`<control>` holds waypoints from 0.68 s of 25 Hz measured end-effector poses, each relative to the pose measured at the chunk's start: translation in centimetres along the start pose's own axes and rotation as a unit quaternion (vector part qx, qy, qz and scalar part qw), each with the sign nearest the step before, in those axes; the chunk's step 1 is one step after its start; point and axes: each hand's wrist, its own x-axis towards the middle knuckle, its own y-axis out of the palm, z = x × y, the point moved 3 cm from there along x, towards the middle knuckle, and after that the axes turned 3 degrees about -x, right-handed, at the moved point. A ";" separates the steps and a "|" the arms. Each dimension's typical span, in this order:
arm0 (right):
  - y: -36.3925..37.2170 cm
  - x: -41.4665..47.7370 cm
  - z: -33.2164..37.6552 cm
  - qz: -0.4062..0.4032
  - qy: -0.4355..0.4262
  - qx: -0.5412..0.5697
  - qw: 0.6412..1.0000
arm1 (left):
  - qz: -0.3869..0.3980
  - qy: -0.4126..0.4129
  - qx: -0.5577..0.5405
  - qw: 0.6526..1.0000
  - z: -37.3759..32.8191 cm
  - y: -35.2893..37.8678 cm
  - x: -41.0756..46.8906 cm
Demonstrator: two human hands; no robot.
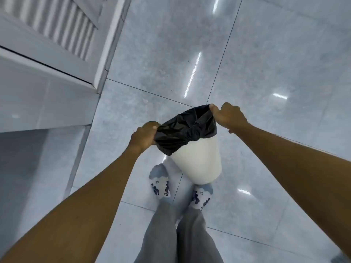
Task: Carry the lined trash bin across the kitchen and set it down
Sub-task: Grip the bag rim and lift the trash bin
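A white trash bin [199, 160] hangs above the tiled floor, just ahead of my feet, tilted with its base toward me. A black liner bag [186, 130] is folded over its rim and bunched across the opening. My left hand [142, 138] grips the rim and liner on the left side. My right hand [228, 115] grips the rim and liner on the far right side. The inside of the bin is hidden by the crumpled bag.
A white louvred door [62, 35] and its frame [108, 59] stand at the upper left, with a glossy white wall panel [45, 107] below. Grey polished floor tiles [266, 63] stretch ahead and to the right. A small round floor drain [150, 123] peeks out behind my left hand.
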 end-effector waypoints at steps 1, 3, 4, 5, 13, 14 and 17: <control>0.6 1.0 0.0 -0.004 0.016 0.011 1.000 | -0.010 -0.015 -0.029 0.999 0.3 0.6 1.3; 1.7 3.2 -0.2 -0.003 0.030 0.050 0.998 | -0.006 -0.030 -0.075 0.997 0.9 1.5 4.2; 2.1 4.0 -0.1 0.013 0.035 0.078 0.996 | 0.009 -0.038 -0.096 0.995 0.9 2.0 5.2; 2.6 4.9 -0.1 0.027 0.035 0.112 0.993 | 0.023 -0.039 -0.104 0.994 0.9 2.5 6.2; 3.8 7.3 0.1 0.022 0.054 0.081 0.995 | 0.062 -0.065 -0.081 0.993 1.6 4.8 9.8; 3.5 6.8 -0.2 0.016 0.062 0.067 0.996 | 0.061 -0.059 -0.077 0.993 1.3 4.8 8.8; 1.7 3.7 -1.2 -0.005 0.059 0.066 0.996 | 0.020 0.007 -0.077 0.997 -0.4 3.4 4.7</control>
